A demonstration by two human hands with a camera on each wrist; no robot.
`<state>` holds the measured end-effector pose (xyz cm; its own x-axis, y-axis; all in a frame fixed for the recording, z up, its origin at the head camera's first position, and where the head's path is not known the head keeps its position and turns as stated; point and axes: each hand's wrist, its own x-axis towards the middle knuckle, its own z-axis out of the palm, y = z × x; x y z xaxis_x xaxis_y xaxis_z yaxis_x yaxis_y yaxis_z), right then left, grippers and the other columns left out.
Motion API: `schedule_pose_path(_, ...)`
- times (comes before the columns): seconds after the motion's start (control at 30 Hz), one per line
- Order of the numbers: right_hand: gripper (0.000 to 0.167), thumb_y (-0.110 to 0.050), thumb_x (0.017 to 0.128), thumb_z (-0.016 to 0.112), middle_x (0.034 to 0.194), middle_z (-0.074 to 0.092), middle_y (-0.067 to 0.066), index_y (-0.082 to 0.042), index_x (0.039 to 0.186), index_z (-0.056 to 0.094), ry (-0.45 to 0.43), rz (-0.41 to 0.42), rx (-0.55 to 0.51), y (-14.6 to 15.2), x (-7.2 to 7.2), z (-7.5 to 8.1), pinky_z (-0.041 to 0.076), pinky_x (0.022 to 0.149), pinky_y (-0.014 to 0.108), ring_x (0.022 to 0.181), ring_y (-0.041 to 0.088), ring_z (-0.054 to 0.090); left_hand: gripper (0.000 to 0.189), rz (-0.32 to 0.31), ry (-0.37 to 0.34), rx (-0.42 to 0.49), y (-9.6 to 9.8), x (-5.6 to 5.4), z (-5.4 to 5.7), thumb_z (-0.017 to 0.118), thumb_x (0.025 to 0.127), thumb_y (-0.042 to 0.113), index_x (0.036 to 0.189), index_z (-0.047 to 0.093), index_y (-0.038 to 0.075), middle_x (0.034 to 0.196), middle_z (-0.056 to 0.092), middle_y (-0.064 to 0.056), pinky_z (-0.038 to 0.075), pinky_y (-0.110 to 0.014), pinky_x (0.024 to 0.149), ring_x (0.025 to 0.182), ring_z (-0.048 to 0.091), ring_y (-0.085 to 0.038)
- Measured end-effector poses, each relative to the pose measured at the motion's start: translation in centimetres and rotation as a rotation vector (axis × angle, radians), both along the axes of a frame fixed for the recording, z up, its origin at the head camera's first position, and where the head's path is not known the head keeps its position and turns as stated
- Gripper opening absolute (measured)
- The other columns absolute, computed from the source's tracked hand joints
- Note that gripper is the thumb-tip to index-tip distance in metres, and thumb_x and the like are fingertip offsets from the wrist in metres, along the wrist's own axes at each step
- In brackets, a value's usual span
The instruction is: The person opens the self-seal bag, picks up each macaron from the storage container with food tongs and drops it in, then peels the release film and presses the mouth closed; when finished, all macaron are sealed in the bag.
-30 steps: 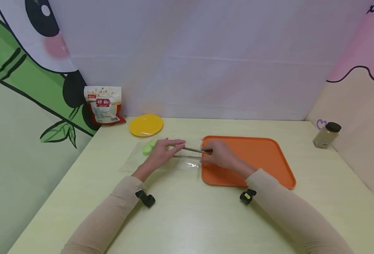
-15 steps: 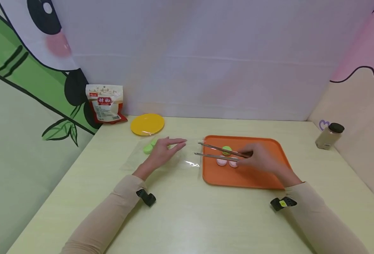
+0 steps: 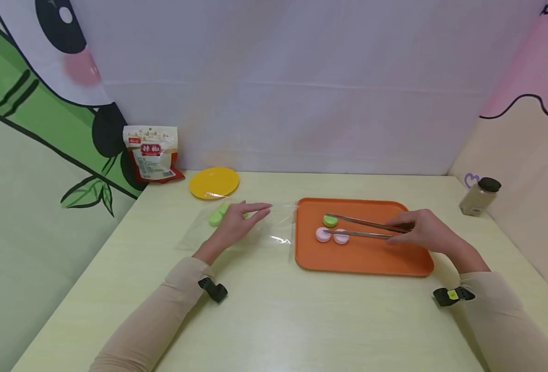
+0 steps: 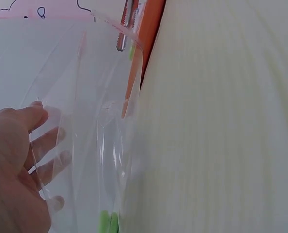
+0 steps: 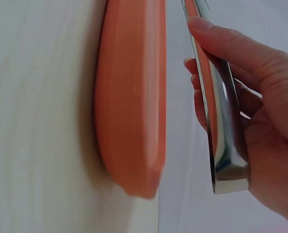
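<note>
My right hand (image 3: 424, 232) grips metal tongs (image 3: 366, 223) whose two arms stand apart over the orange tray (image 3: 362, 263). Between the tong tips lies a green macaron (image 3: 330, 221). Two pale pink macarons (image 3: 322, 235) sit close beside it, partly under the nearer tong arm. To the left, my left hand (image 3: 234, 225) holds a clear plastic bag (image 4: 90, 145) by its film, the thumb in front and the other fingers seen through it. Green macarons (image 3: 215, 218) lie inside the bag, partly hidden by that hand in the head view.
A yellow plate (image 3: 214, 182) lies at the back left, close to the bag. Behind it stands a red and white food pouch (image 3: 153, 155). At the right edge of the table (image 3: 264, 320) is a jar (image 3: 480, 196) with a black lid. A printed cloth hangs behind.
My right hand has carried the tongs rightward from the bag's mouth to over the tray, with their arms spread around the green macaron. The left hand has stayed in place.
</note>
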<state>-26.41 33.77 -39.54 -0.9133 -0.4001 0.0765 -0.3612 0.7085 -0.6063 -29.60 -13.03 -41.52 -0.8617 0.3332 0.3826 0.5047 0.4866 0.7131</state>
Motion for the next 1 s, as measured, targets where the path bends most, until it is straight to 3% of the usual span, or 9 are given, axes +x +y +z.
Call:
schedule_pose_path(0.2, 0.045, -0.032, 0.077, 0.088, 0.108, 0.07, 0.005, -0.008, 0.113, 0.077, 0.003, 0.002, 0.006, 1.1, -0.2, 0.4, 0.052, 0.072, 0.022, 0.09, 0.018, 0.06, 0.025, 0.004, -0.001, -0.001, -0.1, 0.1, 0.1, 0.07, 0.096, 0.022, 0.118, 0.075, 0.011, 0.115, 0.073, -0.003, 0.023, -0.054, 0.119, 0.114, 0.066, -0.021)
schedule_pose_path(0.37, 0.041, -0.029, 0.077, 0.088, 0.104, 0.072, 0.004, -0.009, 0.111, 0.077, 0.001, 0.013, 0.003, 2.1, -0.4, 0.4, 0.052, 0.072, 0.021, 0.086, 0.014, 0.062, 0.025, 0.004, 0.009, -0.001, -0.1, 0.1, 0.2, 0.069, 0.096, 0.022, 0.118, 0.076, 0.012, 0.114, 0.073, -0.003, 0.023, -0.053, 0.119, 0.114, 0.066, -0.021)
schedule_pose_path(0.6, 0.037, -0.022, 0.076, 0.089, 0.098, 0.075, 0.003, -0.007, 0.108, 0.078, -0.053, 0.098, -0.032, 3.8, -0.3, 0.0, 0.052, 0.068, 0.021, 0.079, 0.01, 0.064, 0.025, -0.004, 0.016, -0.003, -0.1, 0.1, 0.2, 0.07, 0.096, 0.022, 0.118, 0.076, 0.011, 0.114, 0.073, -0.003, 0.024, -0.054, 0.118, 0.113, 0.067, -0.021)
schedule_pose_path(1.0, 0.041, -0.024, 0.076, 0.089, 0.106, 0.074, 0.003, -0.008, 0.111, 0.077, -0.087, 0.146, -0.01, 4.2, -0.6, -0.8, 0.053, 0.075, 0.021, 0.088, 0.011, 0.065, 0.025, 0.001, -0.006, 0.006, 0.0, 0.1, 0.2, 0.07, 0.096, 0.022, 0.118, 0.076, 0.011, 0.113, 0.074, -0.003, 0.023, -0.054, 0.119, 0.113, 0.067, -0.021)
